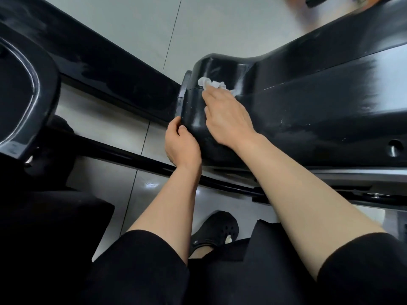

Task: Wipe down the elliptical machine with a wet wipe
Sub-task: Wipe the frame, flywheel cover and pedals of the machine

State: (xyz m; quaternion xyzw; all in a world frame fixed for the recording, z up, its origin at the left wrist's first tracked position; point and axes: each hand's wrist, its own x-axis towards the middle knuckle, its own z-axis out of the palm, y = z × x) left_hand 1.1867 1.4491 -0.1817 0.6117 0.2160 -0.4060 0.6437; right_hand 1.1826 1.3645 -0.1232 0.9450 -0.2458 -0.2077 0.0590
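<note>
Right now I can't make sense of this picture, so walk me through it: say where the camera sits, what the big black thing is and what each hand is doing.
The camera is worn on the person's head and looks down along both bare forearms. The glossy black moulded plastic shell is the cover of an elliptical exercise machine standing on a pale tiled floor. The right hand presses a crumpled white wet wipe against the top of the shell's rounded end. The left hand has a steadying grip on the lower edge of that same end, thumb on the shell's face. Below, between the arms, a black perforated clog on the person's foot is visible.
</note>
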